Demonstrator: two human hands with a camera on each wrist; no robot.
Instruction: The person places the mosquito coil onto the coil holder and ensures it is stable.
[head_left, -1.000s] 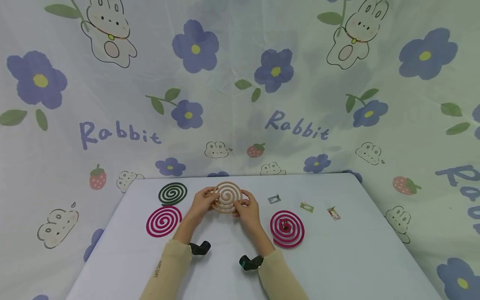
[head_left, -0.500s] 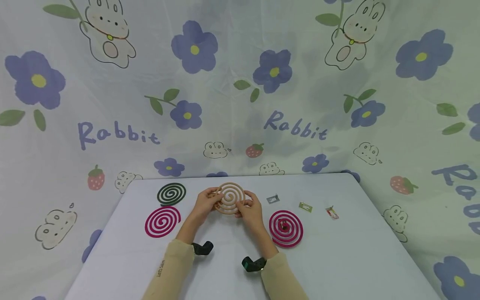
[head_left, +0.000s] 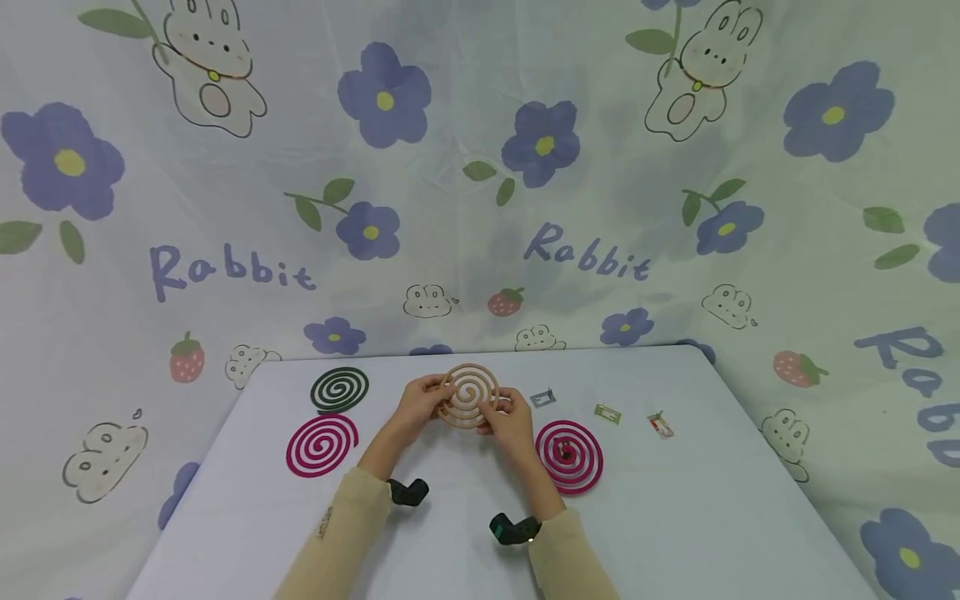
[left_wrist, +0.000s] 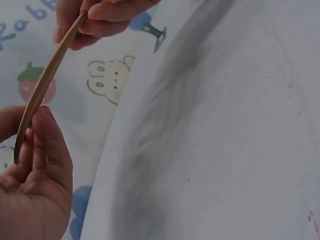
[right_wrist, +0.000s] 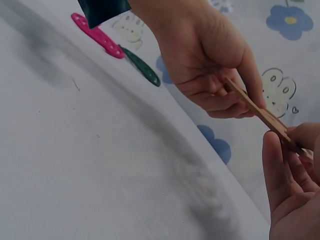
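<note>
A tan mosquito coil [head_left: 468, 397] is held up above the far part of the table, its spiral face toward me in the head view. My left hand [head_left: 417, 410] pinches its left edge between thumb and fingers. On the opposite edge my right hand [head_left: 513, 425] pinches it the same way. Both wrist views show the coil [left_wrist: 47, 75] nearly edge-on, a thin, slightly bowed strip between the two hands. In the right wrist view the coil [right_wrist: 260, 112] slants down from left hand [right_wrist: 210, 60] to right hand [right_wrist: 295, 185].
On the white table [head_left: 675, 517] lie a dark green coil [head_left: 340, 389] and a pink coil [head_left: 322, 446] at left. Another pink coil [head_left: 568, 457], something small at its centre, lies right. Small metal stands, silver [head_left: 543, 397], gold [head_left: 607, 413] and red-white [head_left: 661, 424], lie beyond it.
Both hands have shifted a little to the right with the tan coil between them, their pinch unchanged. The head view has turned slightly; the things on the table stay in place.
</note>
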